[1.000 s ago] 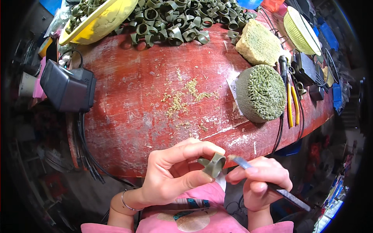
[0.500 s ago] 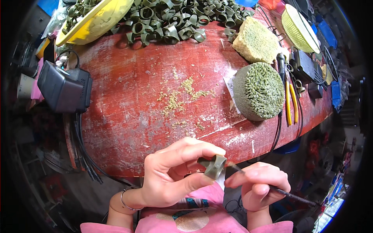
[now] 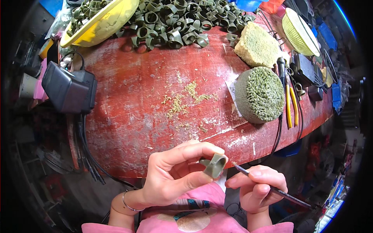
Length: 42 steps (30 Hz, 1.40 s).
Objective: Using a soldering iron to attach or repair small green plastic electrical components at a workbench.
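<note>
My left hand [image 3: 171, 174] pinches a dark green ring-shaped piece [image 3: 213, 166] with small prongs between thumb and forefinger above the table's front edge. My right hand [image 3: 258, 190] is closed on a slim dark-handled tool [image 3: 282, 193], its small pale tip close to the right side of the piece. Beyond them on the scratched red table [image 3: 151, 101] lie crumbly yellowish shavings [image 3: 175, 105].
Many similar green rings [image 3: 171, 25] are heaped at the back beside a yellow basin [image 3: 85, 33]. Toward the right stand a round green abrasive block [image 3: 260, 93], a sponge [image 3: 256, 44], yellow-handled pliers [image 3: 293, 106] and a basket [image 3: 301, 31]. A black device [image 3: 68, 87] with cables is at left.
The slim tool in my right hand has rotated, so its flat pale end now looks narrower. The green piece tipped slightly and back in my left hand. The view shifted slightly.
</note>
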{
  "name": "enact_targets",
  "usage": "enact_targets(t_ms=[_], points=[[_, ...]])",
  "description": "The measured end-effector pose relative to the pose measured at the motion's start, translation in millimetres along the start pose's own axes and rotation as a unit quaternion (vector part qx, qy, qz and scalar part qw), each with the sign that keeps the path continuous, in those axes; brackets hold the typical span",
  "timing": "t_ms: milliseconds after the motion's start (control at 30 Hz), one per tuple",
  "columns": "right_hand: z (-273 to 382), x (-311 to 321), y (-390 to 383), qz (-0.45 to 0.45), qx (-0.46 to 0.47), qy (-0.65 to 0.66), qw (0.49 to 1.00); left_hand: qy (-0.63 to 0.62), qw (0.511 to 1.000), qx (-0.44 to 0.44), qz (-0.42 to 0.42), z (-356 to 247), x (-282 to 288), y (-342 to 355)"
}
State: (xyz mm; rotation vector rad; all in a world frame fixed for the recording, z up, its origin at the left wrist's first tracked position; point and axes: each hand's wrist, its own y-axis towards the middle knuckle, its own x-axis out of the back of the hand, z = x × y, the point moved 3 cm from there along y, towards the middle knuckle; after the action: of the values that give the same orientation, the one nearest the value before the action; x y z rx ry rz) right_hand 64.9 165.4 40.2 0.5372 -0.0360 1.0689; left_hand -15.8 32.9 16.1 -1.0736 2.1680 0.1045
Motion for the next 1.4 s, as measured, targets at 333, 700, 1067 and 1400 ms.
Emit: enact_targets(t_ms=[333, 700, 1067, 1400], points=[[-4, 4, 19, 0.056, -0.197, 0.089, 0.975, 0.153, 0.977, -0.083, 0.123, -9, -2, 2], [-3, 18, 26, -0.005, -0.067, 0.161, 0.985, 0.226, 0.967, -0.046, 0.112, -12, -3, 9], [-1, -3, 19, 0.024, -0.068, 0.172, 0.982, 0.063, 0.995, -0.019, 0.077, -4, 12, 6], [5, -4, 28, 0.212, 0.046, 0.113, 0.97, 0.192, 0.975, -0.046, 0.099, -15, 11, 5]])
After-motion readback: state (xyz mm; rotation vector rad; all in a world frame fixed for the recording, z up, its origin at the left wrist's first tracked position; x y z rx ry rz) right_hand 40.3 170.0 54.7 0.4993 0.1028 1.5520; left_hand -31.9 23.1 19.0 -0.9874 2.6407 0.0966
